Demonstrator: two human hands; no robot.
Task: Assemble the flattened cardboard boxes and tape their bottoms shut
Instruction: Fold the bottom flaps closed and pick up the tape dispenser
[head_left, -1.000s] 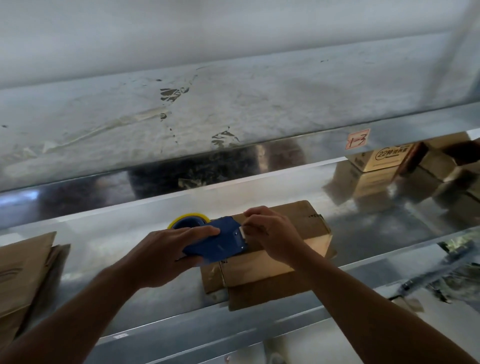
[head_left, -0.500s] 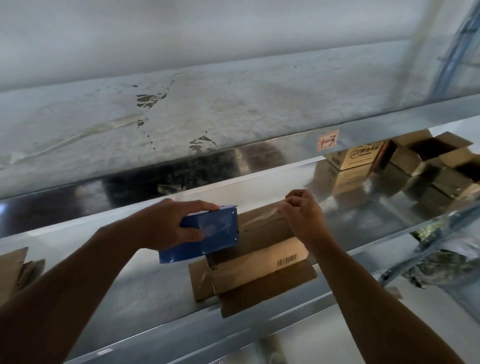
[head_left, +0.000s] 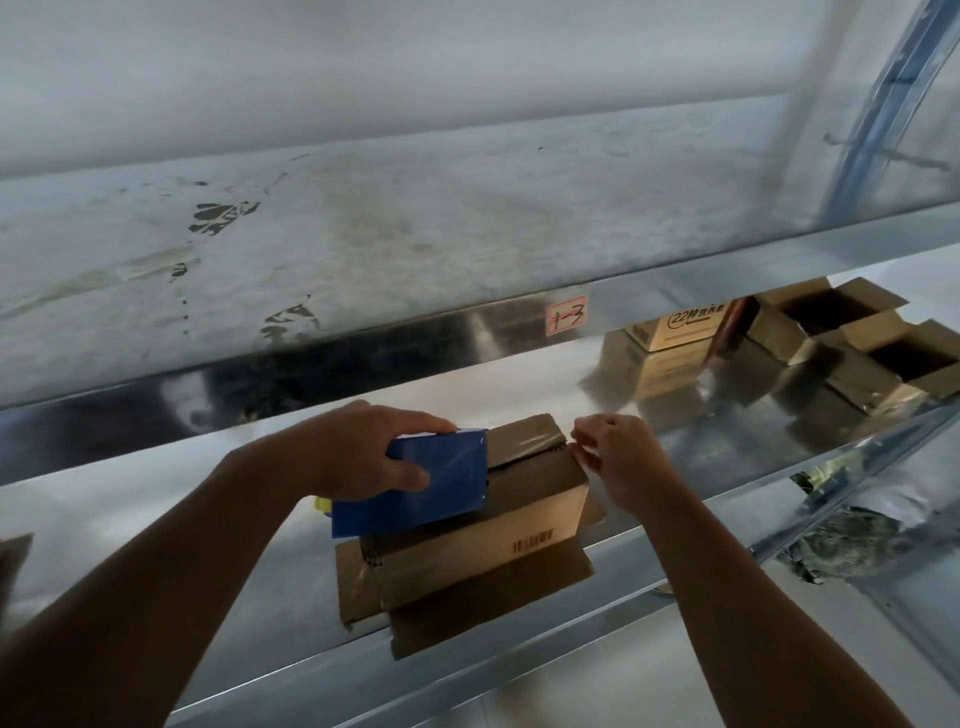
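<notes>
Head view: you're gripping the blue dispenser (head_left: 415, 483) in your left hand (head_left: 358, 452) atop the box (head_left: 519, 525) on the shelf (head_left: 104, 493); your right hand (head_left: 623, 462), having drawn the tape (head_left: 530, 447) across, is pinching it over the right edge, so the seam is closing.

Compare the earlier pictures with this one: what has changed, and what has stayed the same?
The right hand drew the tape rightward from the blue tape dispenser across the box top to its right edge, pinching the end. The left hand tilted the dispenser up. Unchanged: its grip, and the box on the shelf.
</notes>
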